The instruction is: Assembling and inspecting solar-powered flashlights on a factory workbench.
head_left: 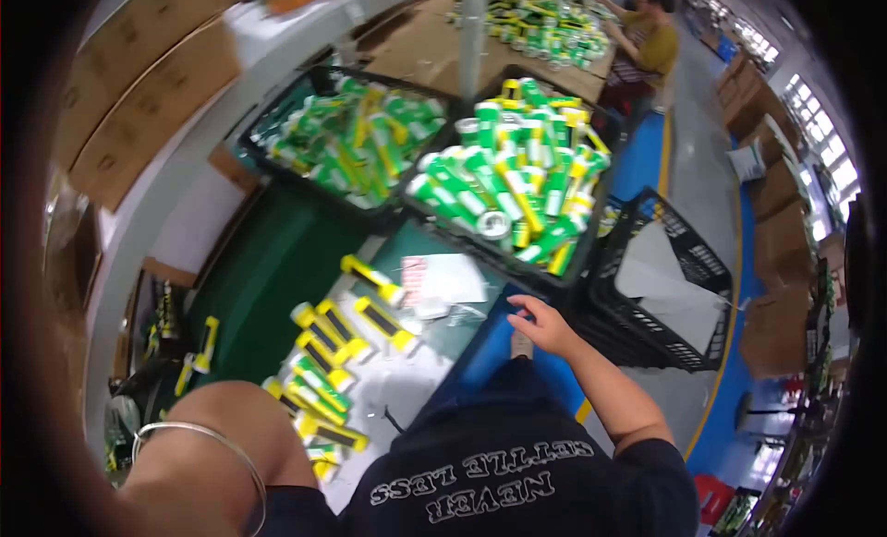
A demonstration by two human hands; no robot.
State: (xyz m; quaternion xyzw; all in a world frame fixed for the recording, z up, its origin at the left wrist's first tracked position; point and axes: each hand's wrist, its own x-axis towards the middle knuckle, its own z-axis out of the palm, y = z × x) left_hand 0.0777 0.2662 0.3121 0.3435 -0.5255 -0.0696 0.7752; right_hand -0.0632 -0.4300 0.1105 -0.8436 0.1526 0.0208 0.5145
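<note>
My right hand [538,326] is over the near right edge of the table, fingers apart and slightly curled, with nothing in it. Just beyond it on the green tabletop lie white papers in clear plastic [453,280]. My left arm is bent at the lower left, with a thin bangle [199,428] around it. Of my left hand [176,486] only a blurred part shows, and its fingers are hidden. Between my arms, several yellow tube-shaped pieces with black strips [342,334] lie on a white surface, some with green-and-white parts [316,389].
Two black crates [407,200] heaped with green, white and yellow tubes stand ahead. A black slatted crate [684,232] holding white sheets stands at right. Cardboard boxes [139,84] line the left. Farther off, a person [647,43] sits by a table piled with similar tubes.
</note>
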